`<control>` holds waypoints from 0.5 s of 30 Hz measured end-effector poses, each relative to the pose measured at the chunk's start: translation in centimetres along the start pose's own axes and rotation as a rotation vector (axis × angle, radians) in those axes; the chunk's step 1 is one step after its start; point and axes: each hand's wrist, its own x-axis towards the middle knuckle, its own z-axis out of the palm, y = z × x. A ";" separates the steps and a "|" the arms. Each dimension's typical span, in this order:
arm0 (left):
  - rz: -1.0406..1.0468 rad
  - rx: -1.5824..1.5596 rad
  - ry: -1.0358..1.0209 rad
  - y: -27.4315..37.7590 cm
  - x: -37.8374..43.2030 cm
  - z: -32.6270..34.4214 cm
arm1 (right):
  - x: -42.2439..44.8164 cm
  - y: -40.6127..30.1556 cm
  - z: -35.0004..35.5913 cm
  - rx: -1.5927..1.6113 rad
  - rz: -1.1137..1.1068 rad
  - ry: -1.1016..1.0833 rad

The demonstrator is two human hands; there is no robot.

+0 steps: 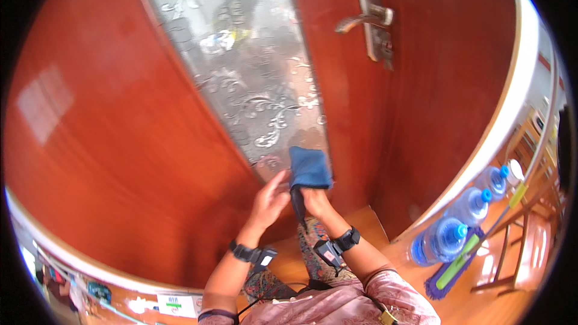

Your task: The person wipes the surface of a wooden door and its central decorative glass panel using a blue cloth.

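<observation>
My right hand (314, 202) is shut on a folded blue cloth (309, 169), which covers its fingers. A dark flap of the cloth hangs down on the left side. My left hand (269, 201) is just left of the cloth, fingers apart and slightly blurred; whether a fingertip touches the cloth I cannot tell. Both hands are in front of a reddish-brown door (113, 135) with a patterned glass panel (253, 76). Up and to the right of my hands is a metal lever door handle (361, 21) on a long plate, with keys (387, 56) hanging at its lock.
To the right, several large water-cooler bottles (435, 240) with blue caps stand on the wooden floor (377, 284). A flat mop (454, 266) with a purple head lies before them, beside a wooden chair (526, 253). A white-edged frame (505, 113) borders the door's right side.
</observation>
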 end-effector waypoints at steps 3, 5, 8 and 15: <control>-0.025 0.216 0.062 0.1 0.5 0.1 | 1.0 -2.2 2.3 -0.247 -0.231 -0.167; -0.153 0.119 0.133 -1.0 -0.7 -1.7 | 0.8 -2.9 2.5 -0.228 -0.018 -0.266; -0.286 -0.396 0.335 0.9 -1.5 -2.7 | 0.2 -2.6 1.6 0.397 0.261 -0.418; 0.417 -0.016 0.611 13.7 1.4 -16.2 | -3.6 4.8 -1.3 0.195 0.596 -0.384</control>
